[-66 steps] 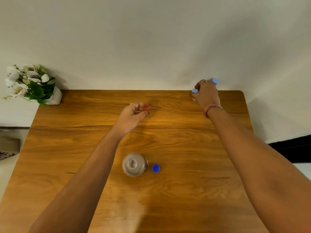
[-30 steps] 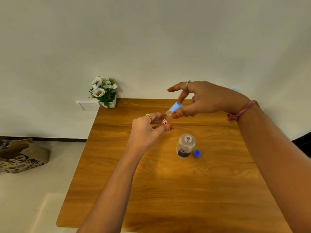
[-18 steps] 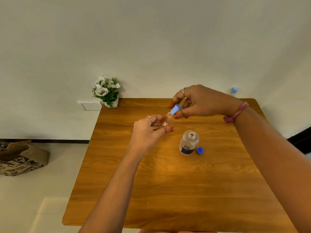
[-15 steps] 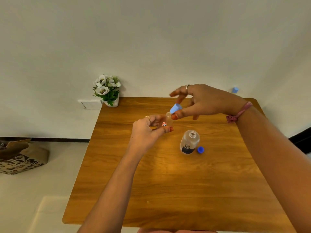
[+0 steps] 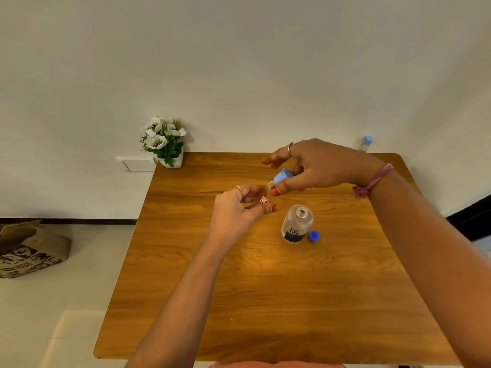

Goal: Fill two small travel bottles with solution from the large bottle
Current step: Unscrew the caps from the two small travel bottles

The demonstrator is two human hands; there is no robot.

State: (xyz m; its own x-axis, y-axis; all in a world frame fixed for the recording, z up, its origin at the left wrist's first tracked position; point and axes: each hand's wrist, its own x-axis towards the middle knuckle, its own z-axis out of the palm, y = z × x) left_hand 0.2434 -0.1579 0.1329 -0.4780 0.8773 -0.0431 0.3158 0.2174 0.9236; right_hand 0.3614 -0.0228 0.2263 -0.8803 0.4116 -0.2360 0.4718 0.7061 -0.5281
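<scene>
1. Head view: the left hand (image 5: 236,208) is raised over the middle of the wooden counter (image 5: 265,301), its grip curled round a small clear travel bottle (image 5: 264,200) with a red and white label; most of the bottle is hidden by the fingers.
2. Just right and far of it, the right hand (image 5: 316,166) pinches that bottle's light blue cap (image 5: 282,176) between thumb and a finger, while the other fingers spread outward. Whether the cap is seated on the neck or lifted off cannot be told.
3. A ring sits on 1 finger of each hand, and a pink band (image 5: 372,181) circles the right wrist.
4. Upright on the counter, right and near of the hands, stands the large bottle (image 5: 296,224), clear with a dark label and an open mouth.
5. Its dark blue cap (image 5: 314,236) lies on the counter just beside the bottle's base, on the right.
6. A second small travel bottle (image 5: 366,143) with a light blue cap stands at the far right corner of the counter, close to the wall and well apart from the hands.
7. A white pot of white flowers (image 5: 164,142) stands at the far left corner.
8. On the floor to the left lies a brown patterned paper bag (image 5: 29,251).
</scene>
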